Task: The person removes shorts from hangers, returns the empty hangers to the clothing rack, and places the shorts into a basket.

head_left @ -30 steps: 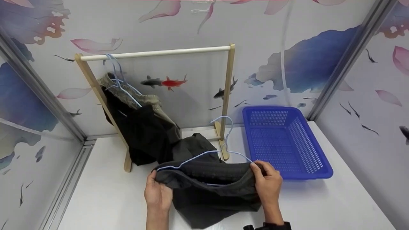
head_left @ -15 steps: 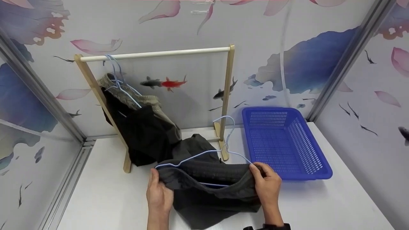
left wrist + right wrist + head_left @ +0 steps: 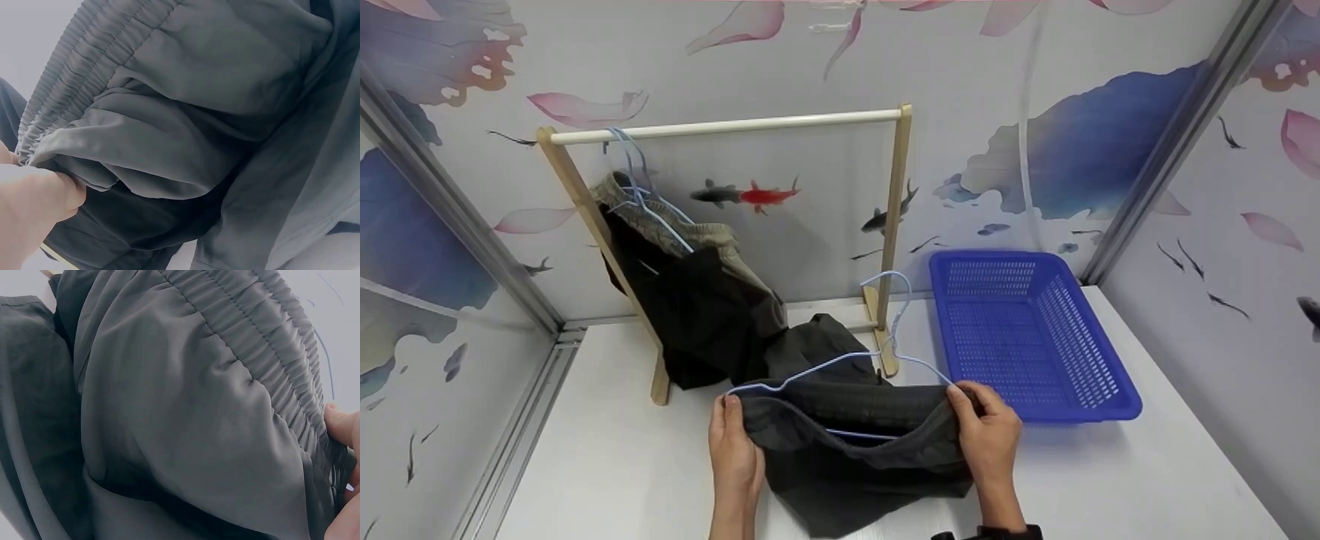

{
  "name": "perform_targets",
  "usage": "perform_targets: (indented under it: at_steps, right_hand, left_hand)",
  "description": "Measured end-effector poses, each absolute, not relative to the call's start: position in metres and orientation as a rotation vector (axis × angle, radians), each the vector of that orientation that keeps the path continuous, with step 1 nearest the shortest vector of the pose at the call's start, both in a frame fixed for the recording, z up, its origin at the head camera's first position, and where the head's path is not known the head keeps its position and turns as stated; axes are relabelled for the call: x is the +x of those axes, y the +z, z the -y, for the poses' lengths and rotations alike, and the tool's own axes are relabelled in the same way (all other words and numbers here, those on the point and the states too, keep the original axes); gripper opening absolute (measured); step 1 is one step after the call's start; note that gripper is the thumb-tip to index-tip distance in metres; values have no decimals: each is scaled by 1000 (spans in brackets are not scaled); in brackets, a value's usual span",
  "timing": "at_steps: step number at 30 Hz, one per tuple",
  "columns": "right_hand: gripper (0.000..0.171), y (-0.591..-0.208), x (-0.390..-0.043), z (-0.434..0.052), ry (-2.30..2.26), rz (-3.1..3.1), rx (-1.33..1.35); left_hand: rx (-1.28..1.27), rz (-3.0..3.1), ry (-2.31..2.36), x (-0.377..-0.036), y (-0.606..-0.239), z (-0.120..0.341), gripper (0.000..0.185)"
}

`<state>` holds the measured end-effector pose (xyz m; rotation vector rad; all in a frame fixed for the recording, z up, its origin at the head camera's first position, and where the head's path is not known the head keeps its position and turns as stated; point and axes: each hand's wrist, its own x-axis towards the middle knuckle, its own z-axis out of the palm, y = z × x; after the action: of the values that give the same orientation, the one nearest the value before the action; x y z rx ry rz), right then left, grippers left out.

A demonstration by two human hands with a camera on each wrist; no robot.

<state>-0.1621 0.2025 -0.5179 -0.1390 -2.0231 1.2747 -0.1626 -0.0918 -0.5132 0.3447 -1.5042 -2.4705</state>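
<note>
Pinching the dark trousers (image 3: pixel 870 480) at either waistband (image 3: pixel 270 337) end, a blue hanger (image 3: pixel 889 347) partly inside, the left hand (image 3: pixel 735 450) and right hand (image 3: pixel 990 431) had closed fingers (image 3: pixel 994 403) in front of the rack (image 3: pixel 727 125); only the head view showed the basket (image 3: pixel 1005 352), only wrist views the stitching.

Inspector: What is the state of the left grip (image 3: pixel 736 450)?
Recorder: Pinching, thumb (image 3: pixel 733 414) pointing upward, bare forearm (image 3: pixel 732 517) below it.
Inspector: And the right grip (image 3: pixel 990 431)?
Recorder: Also pinching, thumb opposing bent fingers (image 3: pixel 990 396); both grips are near level, well apart, forearms extended forward.
</note>
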Motion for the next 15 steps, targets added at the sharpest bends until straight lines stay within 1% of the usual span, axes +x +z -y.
perform_targets:
  at_steps: [1,4,10,15]
  right_hand:
    - [5,-518,-162,-203,1274,2024,-140]
    - [5,-519,-162,-204,1272,2029,-150]
    - [5,-520,-162,-205,1256,2037,-173]
    - [6,-521,-161,-205,1259,2043,-188]
  left_hand:
    - [361,1509,-2458,-163,-513,92,46]
    - [329,1494,-2472,-162,-513,92,36]
    - [180,1339,-2602,-160,-513,96,36]
    - [148,1324,-2619,-158,-514,97,35]
